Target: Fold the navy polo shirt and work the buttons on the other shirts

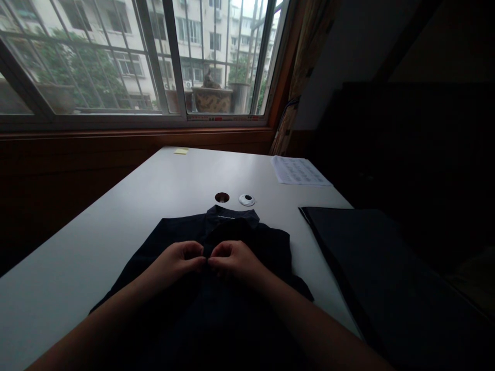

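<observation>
Head view: dark shirt (pixel 228 309) flat on white table (pixel 116 232), collar (pixel 214 214) at far end; L hand (pixel 181 257) & R hand (pixel 235 260) pinch its front, nearly touching. Prob. working front closure, button n/v; next move calls for steady fingertips.

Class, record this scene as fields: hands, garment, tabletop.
Left hand: fingertips at the front of a dark collared cloth shirt; grip unclear
Right hand: fingertips beside the left's; grip unclear
Shirt: on a white table, collar farthest
Near collar: round hole; round white disc
Far corners: small yellow paper, left; printed white sheets, right
Right side: dark sheet, material unclear
</observation>
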The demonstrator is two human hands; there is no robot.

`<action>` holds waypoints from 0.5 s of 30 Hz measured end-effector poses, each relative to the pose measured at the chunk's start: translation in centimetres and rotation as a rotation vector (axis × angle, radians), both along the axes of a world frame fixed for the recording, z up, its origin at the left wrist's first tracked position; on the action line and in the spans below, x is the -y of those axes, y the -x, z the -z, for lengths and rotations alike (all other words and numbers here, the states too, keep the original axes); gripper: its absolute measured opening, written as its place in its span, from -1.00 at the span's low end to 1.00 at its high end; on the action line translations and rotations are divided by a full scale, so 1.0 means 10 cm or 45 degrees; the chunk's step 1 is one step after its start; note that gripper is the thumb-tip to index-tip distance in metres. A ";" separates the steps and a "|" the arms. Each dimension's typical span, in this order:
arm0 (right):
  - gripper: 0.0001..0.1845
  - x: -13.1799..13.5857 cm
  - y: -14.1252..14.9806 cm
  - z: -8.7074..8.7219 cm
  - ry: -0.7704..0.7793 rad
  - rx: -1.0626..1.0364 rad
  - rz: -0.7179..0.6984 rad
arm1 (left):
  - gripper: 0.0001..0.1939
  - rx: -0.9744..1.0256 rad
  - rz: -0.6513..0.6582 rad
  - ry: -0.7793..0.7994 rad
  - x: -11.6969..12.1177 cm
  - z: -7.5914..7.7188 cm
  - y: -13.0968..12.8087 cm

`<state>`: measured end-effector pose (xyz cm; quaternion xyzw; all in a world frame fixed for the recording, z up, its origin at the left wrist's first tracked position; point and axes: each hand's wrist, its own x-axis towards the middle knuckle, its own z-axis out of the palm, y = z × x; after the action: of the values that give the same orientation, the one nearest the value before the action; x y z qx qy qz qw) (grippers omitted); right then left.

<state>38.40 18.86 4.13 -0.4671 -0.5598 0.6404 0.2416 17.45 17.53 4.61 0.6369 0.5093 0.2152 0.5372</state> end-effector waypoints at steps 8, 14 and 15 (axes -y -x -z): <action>-0.85 -0.01 -0.01 0.04 0.048 -0.114 -0.001 | -0.73 0.073 0.013 0.096 -0.02 -0.04 0.02; -0.79 -0.03 -0.01 0.00 0.151 -0.125 0.002 | -0.71 0.093 0.037 0.134 -0.03 -0.08 0.03; -0.78 -0.03 -0.01 -0.01 0.164 -0.122 0.008 | -0.71 0.082 0.040 0.123 -0.03 -0.08 0.03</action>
<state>38.46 19.20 4.21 -0.4524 -0.5037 0.6960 0.2393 17.15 17.79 5.44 0.6109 0.4915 0.2023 0.5868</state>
